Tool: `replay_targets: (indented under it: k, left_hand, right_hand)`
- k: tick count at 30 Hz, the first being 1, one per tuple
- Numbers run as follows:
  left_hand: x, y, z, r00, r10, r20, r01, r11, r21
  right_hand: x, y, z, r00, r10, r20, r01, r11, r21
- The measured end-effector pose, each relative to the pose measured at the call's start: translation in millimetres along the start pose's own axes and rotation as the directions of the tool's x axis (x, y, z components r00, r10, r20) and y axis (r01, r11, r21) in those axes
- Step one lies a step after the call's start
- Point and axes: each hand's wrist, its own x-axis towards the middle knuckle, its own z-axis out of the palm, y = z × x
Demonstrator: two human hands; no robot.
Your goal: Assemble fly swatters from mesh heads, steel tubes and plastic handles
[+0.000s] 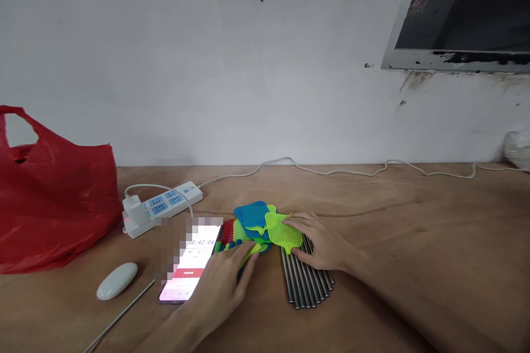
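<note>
My right hand (317, 240) is closed on the edge of a yellow-green mesh fly swatter head (282, 230), thumb near its neck. Beneath that hand several metal rods (306, 284) lie side by side, their upper ends hidden. My left hand (226, 276) pinches a slim yellow-green plastic handle (250, 253), partly covered by the fingers. Behind both hands is a loose pile of swatter heads, with a blue head (250, 214) on top and a red one (228, 230) at the left. More coloured handle ends (218, 246) peek out beside my left hand.
A lit phone (186, 270) leans left of my left hand. Farther left are a white oval object (117, 281), a power strip (182, 196) with a plugged charger, and a red plastic bag (62, 193). A white cable (327, 170) runs along the wall.
</note>
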Motion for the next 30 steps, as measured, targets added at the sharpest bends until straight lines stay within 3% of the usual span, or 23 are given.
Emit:
replay_targets:
  k: [5,12,20,25,30]
  left_hand:
    - [-0.2,-2.7,1.0,1.000,0.025,-0.002,-0.025,1.000,-0.014]
    - [-1.1,-3.0,4.4,0.989,0.102,-0.108,-0.114,0.986,-0.118]
    - [0.6,7.3,-2.0,1.000,0.017,-0.016,-0.019,0.987,-0.162]
    - [-3.7,7.0,-1.0,0.994,0.081,-0.069,-0.091,0.983,-0.156]
    - [-1.9,4.0,-3.2,1.000,0.016,-0.001,-0.016,0.997,-0.071]
  right_hand:
    - [1.4,4.3,4.5,0.969,-0.214,-0.122,0.195,0.969,-0.150]
    - [-2.0,3.5,-11.0,0.927,-0.244,-0.284,0.183,0.957,-0.224]
    - [-18.2,-14.3,-29.8,0.829,-0.298,-0.473,0.153,0.935,-0.321]
    - [-22.0,-22.9,-27.0,0.829,-0.232,-0.510,0.110,0.960,-0.258]
    - [-24.1,-14.6,-23.4,0.853,-0.238,-0.465,0.109,0.952,-0.288]
